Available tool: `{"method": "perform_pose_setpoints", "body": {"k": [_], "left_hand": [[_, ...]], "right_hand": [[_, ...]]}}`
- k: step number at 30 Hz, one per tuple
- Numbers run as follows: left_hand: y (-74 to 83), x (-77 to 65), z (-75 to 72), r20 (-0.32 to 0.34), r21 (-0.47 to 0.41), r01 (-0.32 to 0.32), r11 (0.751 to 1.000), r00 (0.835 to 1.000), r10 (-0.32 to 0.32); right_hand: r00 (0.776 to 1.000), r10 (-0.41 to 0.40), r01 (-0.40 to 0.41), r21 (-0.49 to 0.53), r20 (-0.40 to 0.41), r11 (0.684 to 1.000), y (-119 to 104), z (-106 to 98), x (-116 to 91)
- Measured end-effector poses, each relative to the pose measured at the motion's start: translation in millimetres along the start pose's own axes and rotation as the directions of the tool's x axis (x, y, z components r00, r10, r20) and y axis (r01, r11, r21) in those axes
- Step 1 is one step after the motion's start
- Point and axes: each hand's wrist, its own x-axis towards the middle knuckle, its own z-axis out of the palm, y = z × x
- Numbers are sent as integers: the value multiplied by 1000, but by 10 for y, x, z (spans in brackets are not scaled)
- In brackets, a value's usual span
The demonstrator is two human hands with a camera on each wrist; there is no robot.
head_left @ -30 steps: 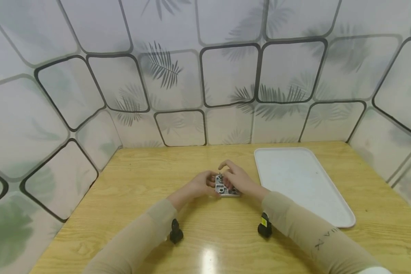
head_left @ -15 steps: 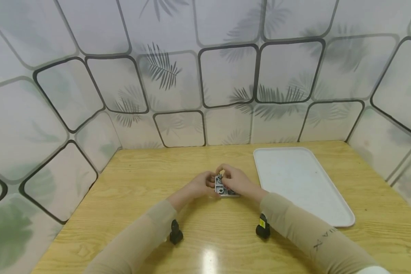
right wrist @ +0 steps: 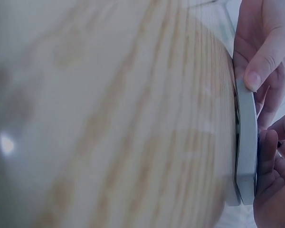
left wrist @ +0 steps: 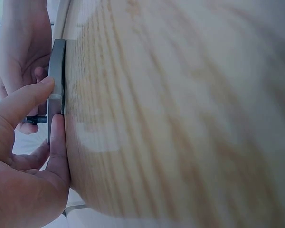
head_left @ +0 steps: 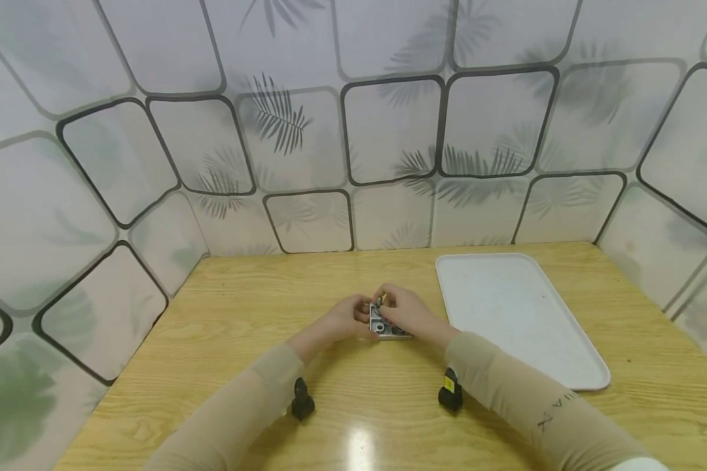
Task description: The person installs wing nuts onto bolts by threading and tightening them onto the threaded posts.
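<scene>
A small grey metal plate with raised edges and round holes lies on the wooden table. My left hand grips its left side; in the left wrist view the thumb presses one face edge and a finger lies along the plate's edge. A dark threaded bolt stands up from the plate near its far left corner. My right hand bends over the plate and pinches the bolt's upper end between thumb and index finger. Its fingers cover the plate's right part.
To the right lies a white tray, close beside the right forearm. Black wrist cameras sit under both sleeves, such as the left camera. A patterned curtain encloses the table at the back and sides.
My right index finger, raised and apart a second ago, has come down onto the bolt, and the thumb has closed in on it. The left hand and plate stay in place.
</scene>
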Motion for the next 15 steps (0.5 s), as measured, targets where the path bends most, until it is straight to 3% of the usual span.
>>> {"method": "perform_pose_setpoints", "body": {"k": [15], "left_hand": [[20, -6, 7, -5, -5, 17, 1000, 1000, -17]], "right_hand": [[997, 54, -59, -78, -57, 995, -47, 28, 23]]}}
